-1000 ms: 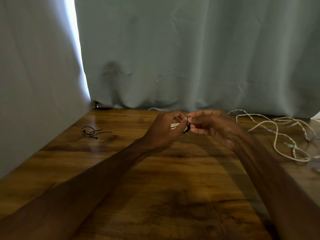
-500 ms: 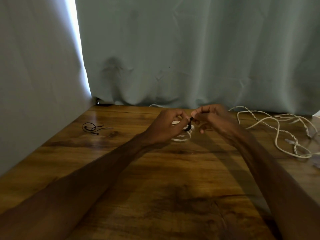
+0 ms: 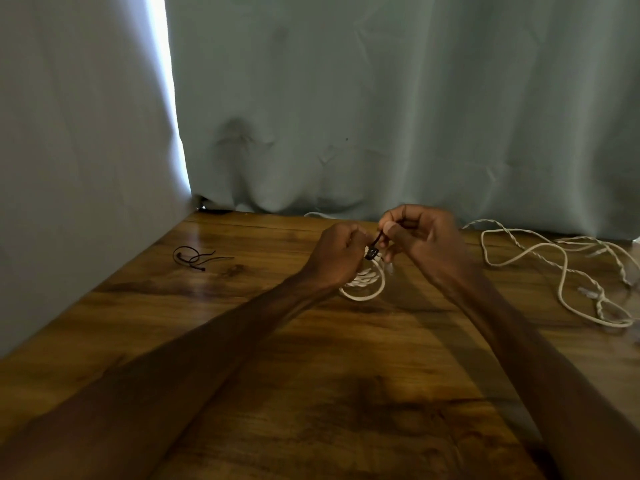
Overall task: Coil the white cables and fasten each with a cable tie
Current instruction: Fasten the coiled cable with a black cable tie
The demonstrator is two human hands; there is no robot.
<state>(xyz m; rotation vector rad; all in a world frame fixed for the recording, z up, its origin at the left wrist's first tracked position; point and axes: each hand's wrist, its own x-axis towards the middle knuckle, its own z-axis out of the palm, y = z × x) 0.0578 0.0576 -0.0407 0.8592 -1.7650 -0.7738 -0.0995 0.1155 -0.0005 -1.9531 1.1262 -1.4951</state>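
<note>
Left curtain [image 3: 69, 168]: pale cloth hanging down along the table's left edge.
Light gap [image 3: 165, 81]: a bright strip showing between the left curtain and the back curtain [image 3: 398, 116], which is draping along the far edge.
Spare ties [image 3: 194, 258]: thin black loops lying at far left on the wood, well apart from both hands.
Table [image 3: 311, 393]: dark-grained wood, with both forearms reaching across it from the near side.
Left hand [image 3: 337, 252]: fingers curling tight round the top of the coiled white cable [image 3: 367, 285], holding it just above the table at far centre.
In the way: the left hand is covering the coil's upper left part, so only the lower loops are showing.
Coil, looks: several small twisted white loops bunching together and hanging below the fist, the lowest one sitting close to the wood. Whether it is touching cannot be told.
Black cable tie [image 3: 373, 250]: its small square head is sitting on the coil between the hands, its thin tail running up and right.
Right hand [image 3: 420, 233]: thumb and forefinger pinching the tie's tail, the other fingers folding in.
Loose white cables [image 3: 561, 268]: an uncoiled twisted tangle sprawling at far right, apart from the coil.
</note>
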